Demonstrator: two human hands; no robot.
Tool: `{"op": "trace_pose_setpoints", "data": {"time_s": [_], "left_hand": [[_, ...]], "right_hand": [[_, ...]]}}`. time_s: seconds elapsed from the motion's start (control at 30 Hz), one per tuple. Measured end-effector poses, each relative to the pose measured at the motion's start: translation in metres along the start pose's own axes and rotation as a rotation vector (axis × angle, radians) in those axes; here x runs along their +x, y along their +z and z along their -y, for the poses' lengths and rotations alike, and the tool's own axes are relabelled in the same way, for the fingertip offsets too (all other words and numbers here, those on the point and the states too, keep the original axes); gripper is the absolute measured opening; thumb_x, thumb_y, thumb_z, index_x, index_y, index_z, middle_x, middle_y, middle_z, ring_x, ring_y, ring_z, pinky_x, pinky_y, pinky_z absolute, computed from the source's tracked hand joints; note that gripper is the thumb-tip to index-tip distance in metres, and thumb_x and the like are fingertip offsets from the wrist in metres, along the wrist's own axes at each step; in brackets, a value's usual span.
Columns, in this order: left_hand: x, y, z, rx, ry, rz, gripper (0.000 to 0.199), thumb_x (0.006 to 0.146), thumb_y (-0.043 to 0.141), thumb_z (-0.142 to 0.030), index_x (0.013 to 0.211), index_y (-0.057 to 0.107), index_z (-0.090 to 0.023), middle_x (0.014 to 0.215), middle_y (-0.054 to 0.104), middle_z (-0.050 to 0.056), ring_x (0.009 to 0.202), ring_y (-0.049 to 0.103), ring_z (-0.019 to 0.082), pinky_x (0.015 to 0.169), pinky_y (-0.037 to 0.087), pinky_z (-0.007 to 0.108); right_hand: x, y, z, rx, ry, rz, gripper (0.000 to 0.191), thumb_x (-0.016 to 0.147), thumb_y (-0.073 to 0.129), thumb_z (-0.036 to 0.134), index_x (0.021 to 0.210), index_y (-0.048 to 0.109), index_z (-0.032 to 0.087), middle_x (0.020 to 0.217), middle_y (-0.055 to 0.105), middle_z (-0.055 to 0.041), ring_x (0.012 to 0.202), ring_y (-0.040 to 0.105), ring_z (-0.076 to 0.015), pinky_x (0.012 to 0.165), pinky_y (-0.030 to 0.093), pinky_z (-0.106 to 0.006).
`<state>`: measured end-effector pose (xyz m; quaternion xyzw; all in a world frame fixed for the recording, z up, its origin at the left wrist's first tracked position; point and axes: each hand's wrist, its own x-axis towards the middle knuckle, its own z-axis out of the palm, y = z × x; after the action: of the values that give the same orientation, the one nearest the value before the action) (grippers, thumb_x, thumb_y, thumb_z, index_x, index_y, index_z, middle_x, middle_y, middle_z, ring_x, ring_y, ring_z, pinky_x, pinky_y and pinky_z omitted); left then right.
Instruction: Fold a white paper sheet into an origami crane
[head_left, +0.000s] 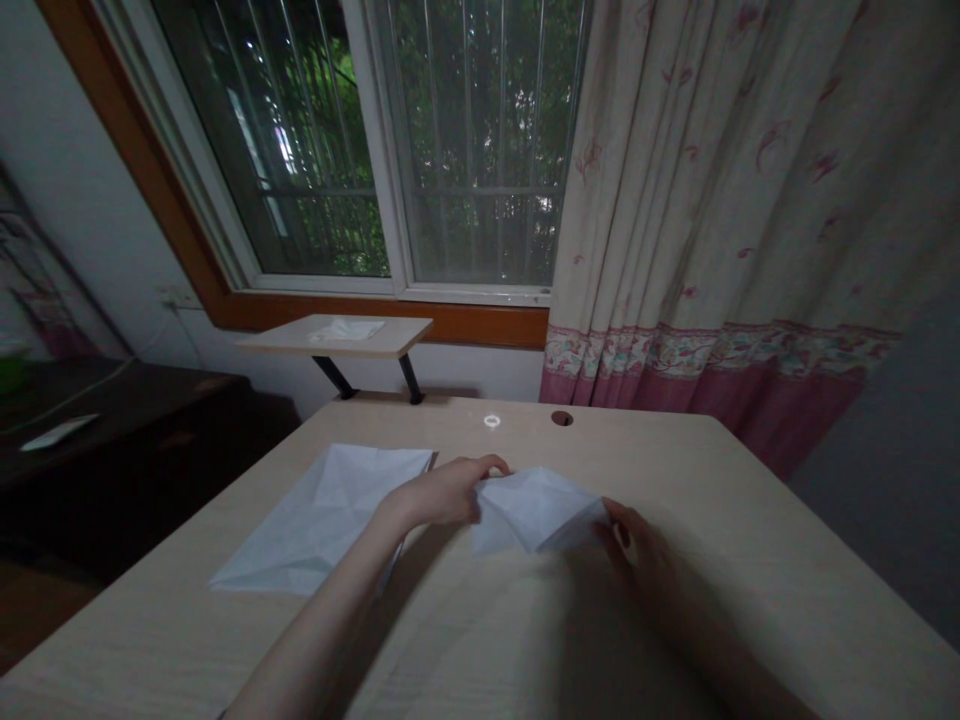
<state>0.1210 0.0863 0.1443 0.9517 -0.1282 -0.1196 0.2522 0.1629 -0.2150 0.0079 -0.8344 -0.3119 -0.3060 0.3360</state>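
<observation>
Between my two hands is a folded sheet of thin white paper [536, 505], partly opened into a peaked shape over the desk. My left hand [450, 490] pinches its left corner, thumb below and fingers curled behind the edge. At the right corner, my right hand [634, 540] grips the paper between thumb and fingers. Left of my left forearm, a larger stack of creased white sheets [322, 515] lies flat, partly hidden by that arm.
The light wooden desk [480, 640] carries a small raised shelf [277, 338] at the back left with crumpled white paper [349, 329] on it. A round cable hole [562, 419] is near the back edge. Behind are a window and a floral curtain [675, 200]; a dark cabinet [135, 440] stands left.
</observation>
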Motion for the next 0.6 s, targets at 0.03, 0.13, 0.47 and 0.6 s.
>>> {"op": "trace_pose_setpoints", "data": {"time_s": [0.03, 0.13, 0.47, 0.6], "left_hand": [[-0.001, 0.001, 0.001, -0.028, 0.016, -0.011, 0.066, 0.061, 0.06, -0.006, 0.124, 0.055, -0.023, 0.101, 0.069, 0.003, 0.085, 0.065, 0.019, 0.071, 0.045, 0.024], [-0.002, 0.004, 0.003, -0.113, 0.059, -0.05, 0.066, 0.066, 0.062, -0.011, 0.129, 0.05, -0.022, 0.097, 0.068, 0.002, 0.081, 0.063, 0.018, 0.07, 0.046, 0.025], [0.006, 0.034, 0.008, -0.412, 0.058, -0.342, 0.047, 0.078, 0.059, -0.022, 0.125, 0.055, -0.021, 0.087, 0.06, 0.0, 0.075, 0.054, 0.015, 0.068, 0.043, 0.025], [0.01, 0.056, 0.008, -0.684, 0.053, -0.39, 0.038, 0.081, 0.058, -0.027, 0.118, 0.057, -0.017, 0.105, 0.064, 0.008, 0.085, 0.059, 0.019, 0.072, 0.046, 0.027]], "right_hand": [[0.002, 0.0, 0.002, 0.022, 0.003, 0.015, 0.026, 0.098, 0.046, 0.042, 0.112, 0.061, 0.027, 0.087, 0.071, -0.0038, 0.064, 0.065, -0.0199, 0.059, 0.054, -0.032], [0.008, -0.001, 0.009, 0.13, -0.011, 0.038, 0.026, 0.098, 0.047, 0.035, 0.121, 0.054, 0.027, 0.09, 0.07, -0.0036, 0.061, 0.062, -0.0172, 0.057, 0.053, -0.03], [0.02, 0.0, 0.017, 0.305, 0.043, 0.109, 0.052, 0.088, 0.059, 0.035, 0.138, 0.046, 0.027, 0.114, 0.065, -0.0095, 0.078, 0.065, -0.0215, 0.062, 0.054, -0.032], [0.017, 0.008, 0.015, 0.394, 0.251, 0.214, 0.062, 0.091, 0.058, 0.04, 0.147, 0.034, 0.028, 0.089, 0.069, -0.0039, 0.066, 0.065, -0.0207, 0.059, 0.053, -0.032]]}}
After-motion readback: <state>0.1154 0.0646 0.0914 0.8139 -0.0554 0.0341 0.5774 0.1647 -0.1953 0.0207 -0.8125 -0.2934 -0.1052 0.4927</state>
